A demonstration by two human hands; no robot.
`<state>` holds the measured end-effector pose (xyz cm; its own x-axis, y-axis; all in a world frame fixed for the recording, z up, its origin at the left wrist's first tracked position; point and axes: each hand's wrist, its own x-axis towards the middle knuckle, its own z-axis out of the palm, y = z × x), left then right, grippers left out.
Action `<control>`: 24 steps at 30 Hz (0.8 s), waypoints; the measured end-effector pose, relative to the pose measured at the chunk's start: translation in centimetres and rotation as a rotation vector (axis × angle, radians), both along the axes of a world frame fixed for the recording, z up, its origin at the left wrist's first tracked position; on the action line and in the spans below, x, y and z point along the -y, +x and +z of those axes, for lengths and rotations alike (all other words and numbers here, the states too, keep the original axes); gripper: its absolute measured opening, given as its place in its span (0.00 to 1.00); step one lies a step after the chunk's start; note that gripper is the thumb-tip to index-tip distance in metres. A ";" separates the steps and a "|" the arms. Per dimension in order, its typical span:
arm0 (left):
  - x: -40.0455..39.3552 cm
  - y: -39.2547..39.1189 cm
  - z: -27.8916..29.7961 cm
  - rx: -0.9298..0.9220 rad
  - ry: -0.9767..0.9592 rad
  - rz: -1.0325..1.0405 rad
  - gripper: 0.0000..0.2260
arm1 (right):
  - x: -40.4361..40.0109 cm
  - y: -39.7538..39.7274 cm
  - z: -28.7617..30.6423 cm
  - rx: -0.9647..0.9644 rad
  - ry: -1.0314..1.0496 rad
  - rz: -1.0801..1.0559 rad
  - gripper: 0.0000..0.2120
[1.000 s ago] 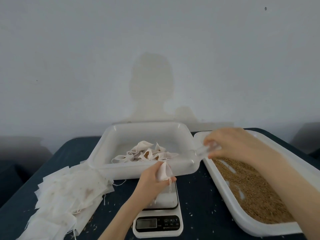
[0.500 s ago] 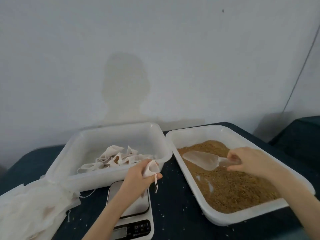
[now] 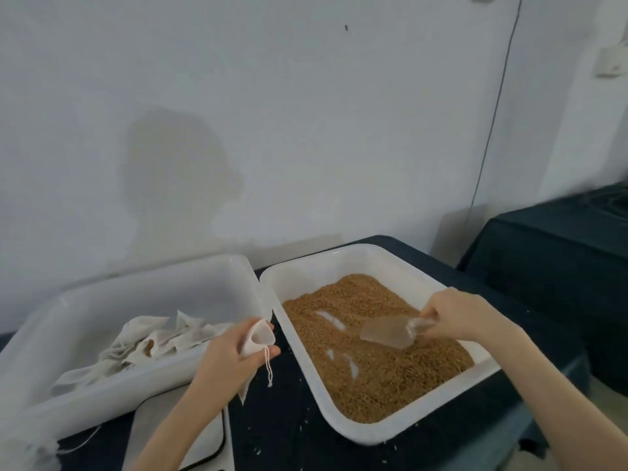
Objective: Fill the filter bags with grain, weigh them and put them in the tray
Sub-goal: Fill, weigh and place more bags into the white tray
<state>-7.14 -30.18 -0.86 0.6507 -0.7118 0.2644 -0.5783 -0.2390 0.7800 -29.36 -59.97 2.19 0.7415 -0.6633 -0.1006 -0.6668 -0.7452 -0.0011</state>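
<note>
The grain tray [image 3: 370, 263], a white plastic tub on the dark-covered bench [image 3: 289, 413], serves as the landmark; it holds a layer of brown grain [image 3: 373, 362] with a few bare streaks of white floor showing through. Over the grain at the tray's right side, the right hand [image 3: 455, 314] has its grip clamped on the handle of a clear plastic scoop [image 3: 387, 333], whose blade points left and lies low over the grain surface. Just left of the tray's near-left wall, the left hand [image 3: 227, 355] has its grip curled around an empty white filter bag [image 3: 260, 336], the bag's mouth held open toward the tray and its drawstring hanging down. Farther left of the grain tray, almost touching its rim, sits a second white tray [image 3: 142, 389] with a heap of filled bags [image 3: 153, 341] inside. In front of that second tray, under the left forearm, lies the white scale [image 3: 204, 436], partly cut off by the picture's lower edge. Scattered grains dot the bench cloth beside the grain tray.
</note>
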 end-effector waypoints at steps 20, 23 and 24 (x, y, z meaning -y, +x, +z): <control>-1.5 0.1 -0.9 0.003 0.076 0.017 0.16 | 0.4 5.6 -2.9 0.265 0.368 0.014 0.10; -2.3 0.5 -0.8 0.009 0.079 0.032 0.17 | -0.1 5.3 -2.6 0.403 0.431 0.050 0.05; -2.5 0.6 -0.7 0.007 0.083 0.038 0.16 | -0.5 5.3 -2.2 0.430 0.440 0.069 0.07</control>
